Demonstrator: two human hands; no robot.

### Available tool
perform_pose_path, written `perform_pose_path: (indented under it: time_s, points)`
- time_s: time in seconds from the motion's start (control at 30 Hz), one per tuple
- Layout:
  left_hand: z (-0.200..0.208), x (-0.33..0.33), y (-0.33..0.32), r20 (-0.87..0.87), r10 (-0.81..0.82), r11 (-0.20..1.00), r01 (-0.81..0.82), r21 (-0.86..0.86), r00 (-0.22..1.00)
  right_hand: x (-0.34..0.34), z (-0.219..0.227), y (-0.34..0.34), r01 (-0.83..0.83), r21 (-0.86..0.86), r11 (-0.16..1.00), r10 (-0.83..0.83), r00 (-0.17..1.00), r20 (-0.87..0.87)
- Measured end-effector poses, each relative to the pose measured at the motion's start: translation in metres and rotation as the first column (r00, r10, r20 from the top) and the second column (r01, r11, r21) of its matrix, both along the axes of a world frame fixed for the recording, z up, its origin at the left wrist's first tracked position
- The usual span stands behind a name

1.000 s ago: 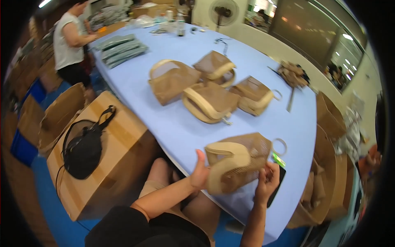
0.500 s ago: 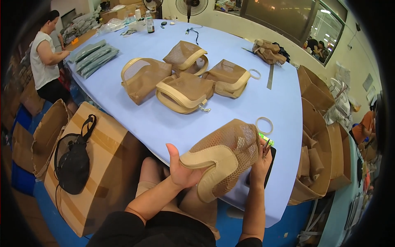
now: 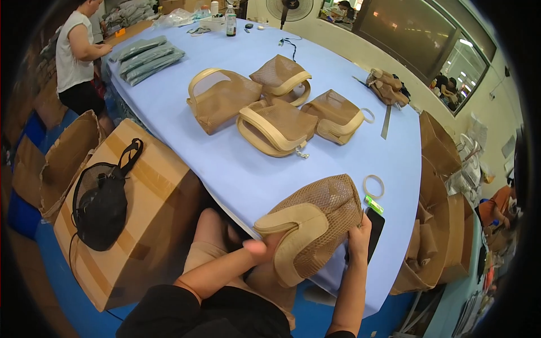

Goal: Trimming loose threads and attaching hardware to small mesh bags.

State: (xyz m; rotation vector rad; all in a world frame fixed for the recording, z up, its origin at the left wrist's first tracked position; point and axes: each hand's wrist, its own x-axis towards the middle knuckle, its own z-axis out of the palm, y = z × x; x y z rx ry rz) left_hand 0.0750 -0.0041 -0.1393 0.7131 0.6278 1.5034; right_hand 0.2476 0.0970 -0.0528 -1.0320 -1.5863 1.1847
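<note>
In the head view, we have the tan mesh pouch [image 3: 329,217] between our hands over the blue-covered table's [image 3: 236,172] near edge, long axis slanting up rightward, right hand [image 3: 359,239] pinching its far end, left hand [image 3: 265,249] at its banded mouth, fingers hidden, grip unclear

A black strapped bag [image 3: 101,211] lies on a taped cardboard carton [image 3: 147,169], left of the blue-covered table [image 3: 225,169]. Stacked grey-green packages [image 3: 149,60] and a labelled bottle [image 3: 230,22] occupy the table's far part; a steel ruler [image 3: 386,122] lies toward its right edge. A person in a white sleeveless top [image 3: 76,53] stands at far left. Behind the table is a fan [image 3: 289,8].
</note>
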Motion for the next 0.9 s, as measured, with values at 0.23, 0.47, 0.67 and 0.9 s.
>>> perform_pose_path:
  time_s: [0.23, 0.47, 0.67, 0.9]
  points:
    - [0.032, -0.023, -0.021, 0.178, -0.143, 0.937, 0.076, 0.341, 0.974, -0.002, -0.004, 0.001, 0.019, 0.013, 1.000, -0.018, 0.997, -0.074]
    - [0.104, -0.037, -0.024, 0.116, -0.294, 0.920, 0.248, 0.302, 0.949, -0.005, -0.002, 0.000, -0.009, 0.011, 1.000, 0.010, 0.997, -0.079]
    - [0.103, -0.038, -0.017, 0.662, -0.345, 0.919, 0.095, 0.384, 0.666, -0.016, 0.008, -0.005, -0.041, -0.029, 0.999, 0.035, 0.985, -0.171]
    - [0.127, -0.038, -0.010, 0.857, -0.321, 0.946, 0.090, 0.312, 0.402, -0.003, 0.010, -0.007, -0.109, 0.019, 0.994, 0.110, 0.988, -0.106]
